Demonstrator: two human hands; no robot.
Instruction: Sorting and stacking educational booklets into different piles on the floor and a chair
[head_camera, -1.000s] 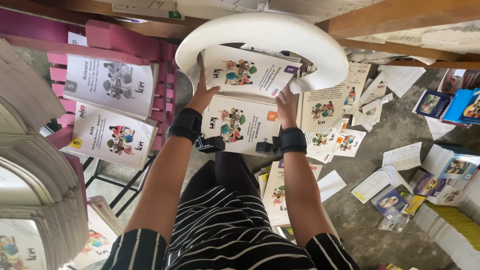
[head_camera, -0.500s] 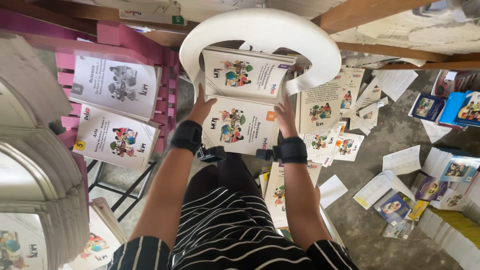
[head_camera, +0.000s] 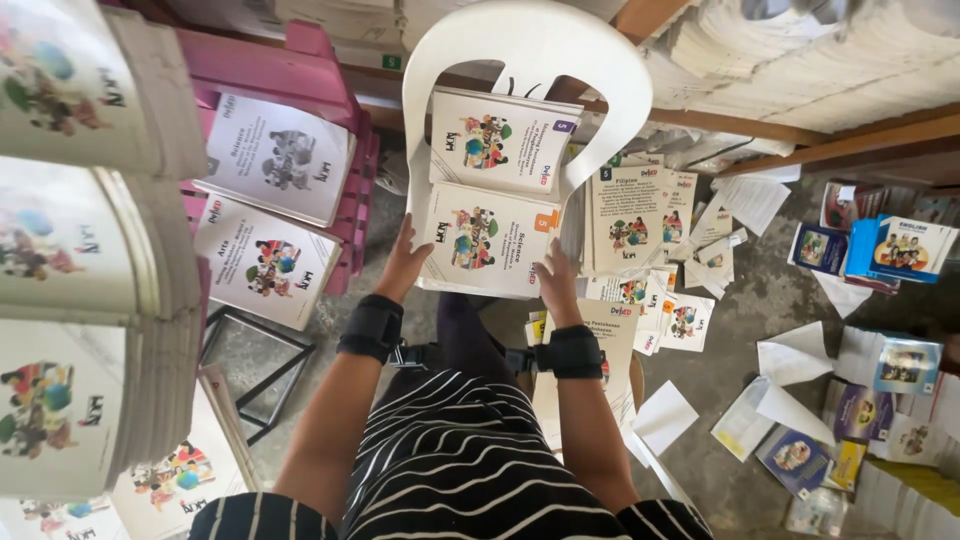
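Note:
My left hand (head_camera: 404, 263) rests against the left edge of a stack of white illustrated booklets (head_camera: 488, 240) on the seat of a white plastic chair (head_camera: 527, 45). My right hand (head_camera: 556, 284) presses on the stack's lower right edge. A second booklet stack (head_camera: 503, 140) lies behind it on the same seat. Both wrists wear black straps. My lap in a black and white striped dress (head_camera: 455, 455) fills the bottom of the view.
A pink chair (head_camera: 285, 70) at left carries two more booklet stacks (head_camera: 268, 210). Tall piles of booklets (head_camera: 80, 260) stand at far left. Booklets and loose papers (head_camera: 780, 370) litter the concrete floor at right. Wooden shelving (head_camera: 830, 135) with paper stacks runs along the top.
My head has moved, so the chair now shows more upright and the left piles loom larger. Both hands slid down to the nearer stack's lower edges.

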